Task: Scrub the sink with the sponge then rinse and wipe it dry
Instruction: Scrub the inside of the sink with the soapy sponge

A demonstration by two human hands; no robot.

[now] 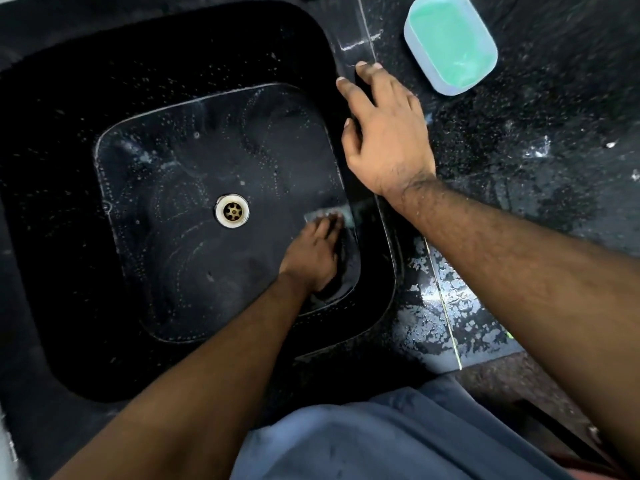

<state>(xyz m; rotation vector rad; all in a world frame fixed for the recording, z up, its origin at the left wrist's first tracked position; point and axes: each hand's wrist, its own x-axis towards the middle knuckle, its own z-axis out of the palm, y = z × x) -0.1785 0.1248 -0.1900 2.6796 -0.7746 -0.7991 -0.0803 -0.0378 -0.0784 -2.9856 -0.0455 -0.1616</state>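
A deep black sink [166,64] fills the left of the view, its bottom wet with soap bubbles around a pale round drain [232,212]. My left hand [313,254] is down in the basin, right of the drain, pressing a blurred pale sponge [329,213] flat against the bottom near the right wall. My right hand [382,129] rests palm down on the sink's right rim, fingers spread and holding nothing.
A pale tub of green soap [450,39] stands on the black speckled counter [536,133] at the upper right. Water and foam patches lie on the counter by the sink's near right corner [440,306]. My grey-blue clothing [398,438] shows at the bottom.
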